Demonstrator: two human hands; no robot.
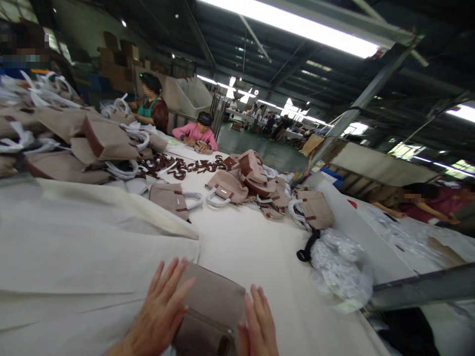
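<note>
A taupe handbag [213, 309] with a zip pocket lies flat on the cream table [252, 247] at the near edge. My left hand [161, 309] rests flat on its left side, fingers spread. Along the bag's right edge lies my right hand [258, 324], fingers straight and close together. Neither hand grips the bag. A stack of cream cloth sheets [81, 247] lies just left of my left hand.
A heap of finished taupe bags [252, 180] with white handles sits mid-table, more bags [96, 141] piled at left. Brown straps [178, 165] lie scattered beyond. A clear plastic bundle [339, 267] sits at right. Other people work at the far end and right.
</note>
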